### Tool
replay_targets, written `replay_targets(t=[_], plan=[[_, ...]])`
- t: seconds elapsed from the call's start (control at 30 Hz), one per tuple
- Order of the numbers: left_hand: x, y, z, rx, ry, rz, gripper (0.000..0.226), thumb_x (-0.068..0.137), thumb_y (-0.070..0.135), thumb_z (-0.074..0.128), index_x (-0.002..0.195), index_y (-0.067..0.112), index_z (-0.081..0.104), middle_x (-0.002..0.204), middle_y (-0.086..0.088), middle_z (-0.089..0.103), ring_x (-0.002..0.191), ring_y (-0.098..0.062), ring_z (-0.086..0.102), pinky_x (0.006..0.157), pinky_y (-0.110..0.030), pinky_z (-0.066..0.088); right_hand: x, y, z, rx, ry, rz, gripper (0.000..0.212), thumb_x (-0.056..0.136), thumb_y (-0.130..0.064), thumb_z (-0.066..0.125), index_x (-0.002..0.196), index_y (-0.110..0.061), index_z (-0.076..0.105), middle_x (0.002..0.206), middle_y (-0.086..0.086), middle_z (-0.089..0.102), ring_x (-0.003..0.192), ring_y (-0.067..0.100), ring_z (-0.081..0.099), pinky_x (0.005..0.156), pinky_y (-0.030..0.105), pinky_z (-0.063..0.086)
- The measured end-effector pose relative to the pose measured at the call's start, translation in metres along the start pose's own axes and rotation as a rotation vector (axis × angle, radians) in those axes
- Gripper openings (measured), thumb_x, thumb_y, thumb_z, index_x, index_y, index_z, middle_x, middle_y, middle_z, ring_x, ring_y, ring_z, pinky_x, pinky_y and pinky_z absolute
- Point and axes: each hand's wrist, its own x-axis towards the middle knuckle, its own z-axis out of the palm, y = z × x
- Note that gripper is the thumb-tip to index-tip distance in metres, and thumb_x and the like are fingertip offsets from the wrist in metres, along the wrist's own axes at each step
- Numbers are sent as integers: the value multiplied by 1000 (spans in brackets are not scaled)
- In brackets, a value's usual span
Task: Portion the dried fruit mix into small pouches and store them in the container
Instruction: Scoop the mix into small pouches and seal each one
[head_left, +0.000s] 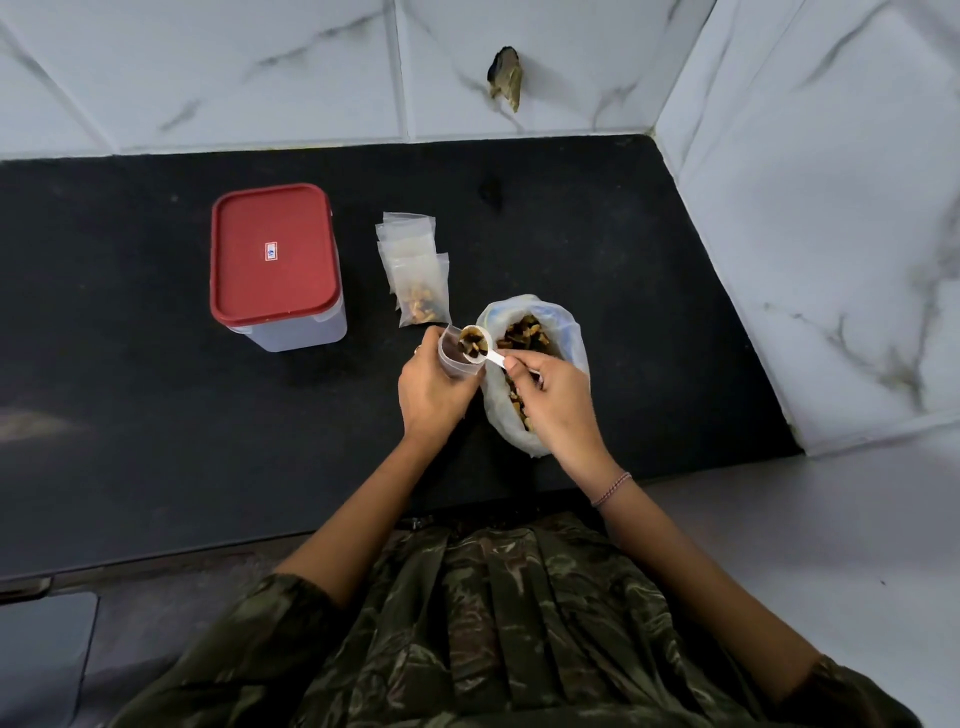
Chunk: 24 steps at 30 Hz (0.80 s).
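Head view of a black counter (156, 415) against a marble-tiled wall. The left hand (434, 387) holds a small clear pouch (457, 358) upright, fingers wrapped around it, mouth open. The right hand (553, 395) pinches the handle of a white scoop (480, 345) between thumb and fingers; the scoop bowl, loaded with dark dried fruit, sits at the pouch mouth. Just right of the pouch, under the right hand, stands an open plastic bag (535, 364) of fruit mix. Behind the hands lies a stack of pouches (413, 267), the front one partly filled and the rest looking empty. Left of the stack, apart from it, stands the container (278, 267), translucent, its red lid closed.
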Motion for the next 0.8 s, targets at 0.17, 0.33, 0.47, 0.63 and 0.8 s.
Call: replay_targets(t=[0.17, 0.33, 0.47, 0.63, 0.8], plan=[[0, 3, -2, -36, 1, 16, 36, 76, 28, 77, 104, 15, 58, 90, 4, 68, 83, -12, 65, 74, -36, 54, -3, 3, 8, -262, 51, -285, 29, 96, -17, 50, 122, -14, 63, 87, -3, 50, 75, 2, 46, 71, 6, 36], [2, 3, -3, -100, 0, 9, 35, 74, 22, 78, 102, 11, 59, 90, 1, 68, 83, -13, 65, 74, -35, 54, -5, 8, 11, -475, 24, -401, 36, 97, -20, 42, 127, -8, 58, 90, 1, 42, 81, 16, 46, 74, 27, 44], [2, 2, -4, -100, 2, 15, 36, 73, 21, 79, 102, 12, 59, 91, 2, 68, 84, -13, 65, 74, -32, 54, -3, 13, 11, -789, 56, -503, 33, 87, -10, 58, 119, -6, 63, 86, 9, 57, 76, 24, 54, 65, 36, 51], [2, 0, -8, -94, -15, 22, 33, 77, 27, 77, 100, 13, 59, 90, 2, 68, 84, -11, 65, 75, -36, 55, 1, 7, 7, -85, -103, -60, 24, 97, -12, 47, 110, -5, 67, 89, -1, 60, 82, 7, 52, 76, 17, 39], [1, -2, -11, -85, -18, 48, 35, 77, 37, 75, 98, 15, 59, 90, 5, 67, 83, -10, 65, 74, -38, 55, 1, -3, 0, 642, -251, 437, 22, 98, -9, 46, 95, -12, 68, 79, -1, 63, 73, 6, 54, 66, 17, 43]])
